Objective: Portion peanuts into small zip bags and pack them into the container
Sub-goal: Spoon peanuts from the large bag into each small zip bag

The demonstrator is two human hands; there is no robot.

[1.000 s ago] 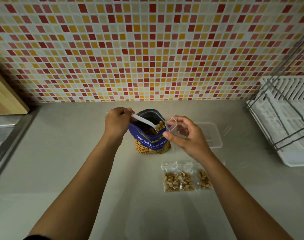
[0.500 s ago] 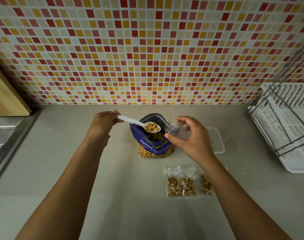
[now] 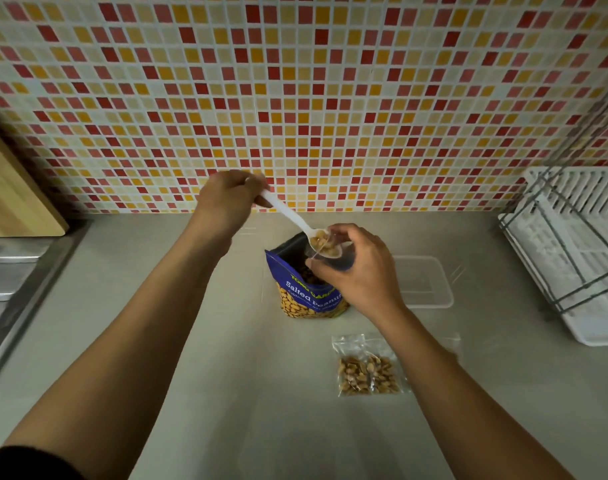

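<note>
A blue bag of salted peanuts (image 3: pixel 306 296) stands open on the grey counter. My left hand (image 3: pixel 228 202) grips the handle of a white plastic spoon (image 3: pixel 290 218), raised and tilted down, its bowl of peanuts inside the mouth of a small clear zip bag (image 3: pixel 330 249). My right hand (image 3: pixel 359 275) pinches that zip bag open above the peanut bag. Filled zip bags of peanuts (image 3: pixel 366 370) lie side by side on the counter, in front of the peanut bag; my right forearm hides part of them. A clear plastic container (image 3: pixel 425 285) sits to the right of my right hand.
A white dish rack (image 3: pixel 579 251) with wire bars fills the right edge. A wooden cutting board (image 3: pixel 15 199) leans at the far left above a steel sink rim (image 3: pixel 15 271). A mosaic tile wall backs the counter (image 3: pixel 261 393).
My left hand has lifted the loaded spoon out of the peanut bag and tipped it into the zip bag. My right hand has shifted the zip bag over the peanut bag's mouth.
</note>
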